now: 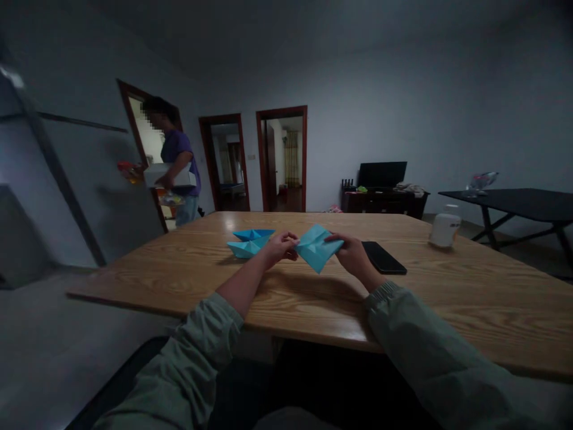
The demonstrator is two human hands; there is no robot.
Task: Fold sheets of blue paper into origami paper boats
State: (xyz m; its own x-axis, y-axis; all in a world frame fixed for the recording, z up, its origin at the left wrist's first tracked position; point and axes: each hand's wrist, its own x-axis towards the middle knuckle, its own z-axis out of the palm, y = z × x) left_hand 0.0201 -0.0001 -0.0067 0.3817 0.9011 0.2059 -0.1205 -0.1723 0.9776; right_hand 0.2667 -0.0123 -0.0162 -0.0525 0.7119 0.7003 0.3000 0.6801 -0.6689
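Held up over the table is a folded sheet of light blue paper [319, 248], roughly diamond-shaped with creases across it. My left hand [283, 246] pinches its left corner between thumb and fingers. On the opposite side, my right hand [351, 251] grips the right corner, fingers closed on it. Two folded paper boats stand on the wood just left of my left hand: a light blue boat [246, 248] in front and a darker blue boat [253, 233] close behind it. My left forearm partly covers the front boat's right end.
The wooden table [179, 275] spreads in front of me. A black phone or tablet [385, 258] lies right of my right hand, and a white bottle [444, 227] stands farther right. Behind the table at left, a person [179, 152] carries a white box. A black table [523, 203] stands at right.
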